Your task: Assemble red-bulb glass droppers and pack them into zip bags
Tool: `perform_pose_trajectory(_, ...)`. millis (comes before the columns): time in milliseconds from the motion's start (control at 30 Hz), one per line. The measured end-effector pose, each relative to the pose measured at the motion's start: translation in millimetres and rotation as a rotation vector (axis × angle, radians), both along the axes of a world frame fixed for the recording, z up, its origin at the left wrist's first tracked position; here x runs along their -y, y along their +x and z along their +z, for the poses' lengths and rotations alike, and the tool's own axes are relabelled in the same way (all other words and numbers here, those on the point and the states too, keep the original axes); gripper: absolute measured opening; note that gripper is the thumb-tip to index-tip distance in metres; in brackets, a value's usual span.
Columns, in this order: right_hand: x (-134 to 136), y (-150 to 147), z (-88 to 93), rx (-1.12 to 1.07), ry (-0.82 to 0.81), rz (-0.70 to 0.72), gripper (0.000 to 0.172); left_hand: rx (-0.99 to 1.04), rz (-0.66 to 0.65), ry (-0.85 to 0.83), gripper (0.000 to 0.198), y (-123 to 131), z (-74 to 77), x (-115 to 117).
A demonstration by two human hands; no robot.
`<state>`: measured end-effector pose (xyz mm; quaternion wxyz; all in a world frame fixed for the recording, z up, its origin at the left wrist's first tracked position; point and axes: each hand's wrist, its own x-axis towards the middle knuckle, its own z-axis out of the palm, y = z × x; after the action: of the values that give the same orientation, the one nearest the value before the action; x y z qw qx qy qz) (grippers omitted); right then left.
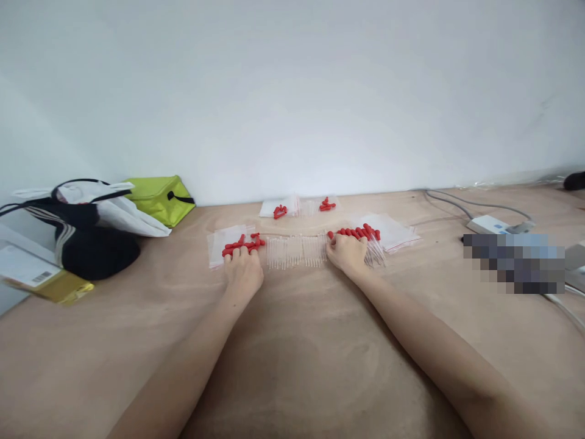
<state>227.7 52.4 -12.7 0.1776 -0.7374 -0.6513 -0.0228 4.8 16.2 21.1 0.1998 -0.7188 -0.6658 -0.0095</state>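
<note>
My left hand (242, 271) lies on the wooden table (292, 353), its fingertips on a cluster of red rubber bulbs (244, 244) beside a clear zip bag (222, 244). My right hand (348, 253) rests with its fingers over another row of red bulbs (356, 232) attached to clear glass droppers (375, 253). Between the two hands lies a row of clear dropper tubes (297, 251). Both hands have fingers laid forward on the parts, curled slightly. Behind them two small bags hold a few red bulbs (280, 211) (326, 205).
A stack of clear zip bags (393, 230) lies right of my right hand. At the left stand a black and white bag (86, 225), a lime green pouch (159, 198) and a gold box (46, 280). Cables and a white adapter (489, 224) lie at the right.
</note>
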Motion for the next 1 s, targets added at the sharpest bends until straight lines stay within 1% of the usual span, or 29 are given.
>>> perform_pose_trajectory(133,-5.0,-0.6,2.0,-0.002,-0.054,-0.041,0.030,-0.002,0.007,0.015,0.024,-1.2,0.1,-1.0)
perform_pose_trajectory(267,-5.9,1.6,1.7,0.030,-0.073,-0.052,0.029,-0.006,0.030,0.016,0.025,-1.8,0.1,-1.8)
perform_pose_trajectory(467,-5.2,-0.6,-3.5,0.100,-0.036,-0.016,0.030,-0.036,0.024,0.028,0.028,-1.9,-2.5,-0.9)
perform_pose_trajectory(633,0.0,1.4,-7.2,0.123,0.024,-0.021,0.027,0.047,-0.008,0.021,0.033,3.6,2.6,3.5)
perform_pose_trajectory(700,4.0,4.7,-8.0,0.130,0.076,-0.020,0.025,0.071,-0.062,0.036,0.030,10.4,4.7,6.8)
perform_pose_trajectory(800,14.2,11.3,-8.6,0.131,0.185,0.008,0.023,0.126,-0.205,0.063,0.022,25.0,1.6,13.8)
perform_pose_trajectory(867,24.9,17.0,-9.0,0.135,0.262,0.059,0.021,0.223,-0.345,0.038,0.019,34.9,-5.2,19.4)
perform_pose_trajectory(933,38.6,24.1,-9.7,0.147,0.317,0.137,0.020,0.332,-0.491,-0.026,0.017,42.6,-13.8,24.7)
perform_pose_trajectory(1000,53.4,32.3,-10.9,0.154,0.339,0.241,0.020,0.410,-0.586,-0.080,0.016,46.8,-21.5,28.4)
